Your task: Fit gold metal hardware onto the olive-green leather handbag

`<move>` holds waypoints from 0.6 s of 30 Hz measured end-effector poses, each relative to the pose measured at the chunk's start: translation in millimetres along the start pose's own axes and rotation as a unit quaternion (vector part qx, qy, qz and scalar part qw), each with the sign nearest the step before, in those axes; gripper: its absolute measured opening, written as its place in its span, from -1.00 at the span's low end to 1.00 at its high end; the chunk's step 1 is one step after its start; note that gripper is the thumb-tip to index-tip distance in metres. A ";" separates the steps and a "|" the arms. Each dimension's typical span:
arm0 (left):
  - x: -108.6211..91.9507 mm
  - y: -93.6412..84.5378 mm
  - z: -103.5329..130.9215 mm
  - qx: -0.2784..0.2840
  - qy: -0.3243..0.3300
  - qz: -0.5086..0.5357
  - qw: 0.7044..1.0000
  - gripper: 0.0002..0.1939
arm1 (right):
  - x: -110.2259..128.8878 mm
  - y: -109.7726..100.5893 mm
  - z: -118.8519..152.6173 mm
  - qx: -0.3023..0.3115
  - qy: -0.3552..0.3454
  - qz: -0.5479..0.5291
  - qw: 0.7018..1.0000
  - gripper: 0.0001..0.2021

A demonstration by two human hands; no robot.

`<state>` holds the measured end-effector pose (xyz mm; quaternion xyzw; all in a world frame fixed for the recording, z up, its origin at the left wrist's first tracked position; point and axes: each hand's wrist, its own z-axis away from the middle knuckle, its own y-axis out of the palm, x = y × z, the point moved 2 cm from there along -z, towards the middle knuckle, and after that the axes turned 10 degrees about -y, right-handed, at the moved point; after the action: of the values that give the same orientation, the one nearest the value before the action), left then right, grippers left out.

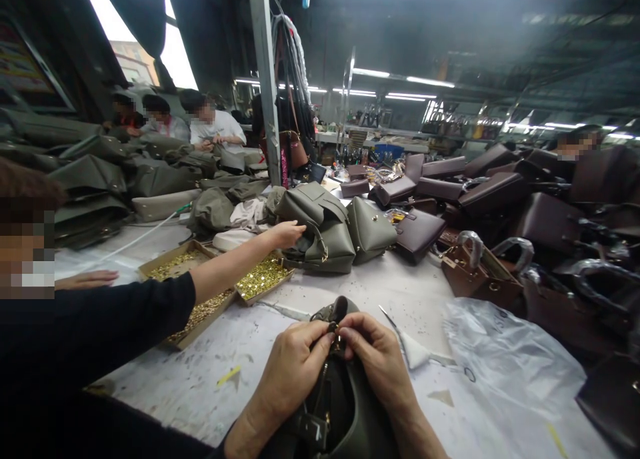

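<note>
An olive green handbag [345, 412] stands at the near edge of the white worktable [390, 292]. My left hand [293, 372] and my right hand [377, 356] both pinch small gold hardware at the bag's top strap [336, 310], fingertips meeting there. A co-worker in a black sleeve at my left stretches a hand [285, 234] out to another olive bag [325, 236] in the middle of the table.
Cardboard trays of gold fittings [260, 278] lie left of centre. Brown handbags [420, 232] pile up at the right, olive ones [90, 179] at the left. A clear plastic bag [505, 359] lies at my right. A steel post [265, 79] rises behind; people work beyond.
</note>
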<state>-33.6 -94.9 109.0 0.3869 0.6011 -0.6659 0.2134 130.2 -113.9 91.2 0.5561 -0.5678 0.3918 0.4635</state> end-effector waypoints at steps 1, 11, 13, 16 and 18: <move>-0.7 0.1 0.4 0.001 0.000 -0.002 1.000 -0.69 | -0.1 0.2 -0.4 0.000 0.001 -0.004 1.000 -0.74; -0.9 2.6 1.8 0.003 0.004 -0.027 1.000 -0.67 | -1.1 -1.7 -0.2 -0.001 -0.012 -0.010 1.000 -0.78; -1.4 2.6 1.6 0.002 0.004 -0.027 1.000 -0.67 | -1.8 -1.6 0.1 -0.002 -0.009 -0.012 1.000 -0.78; -2.6 2.3 1.7 0.001 0.006 -0.028 1.000 -0.67 | -2.4 -1.2 0.3 -0.002 -0.008 -0.010 1.000 -0.77; -3.1 2.2 2.0 -0.001 0.008 -0.031 0.999 -0.67 | -2.5 -1.2 0.6 -0.002 -0.009 -0.008 1.000 -0.77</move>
<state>-30.5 -97.7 110.0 0.3730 0.6150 -0.6688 0.1880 131.2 -113.9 88.6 0.5634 -0.5682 0.3820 0.4625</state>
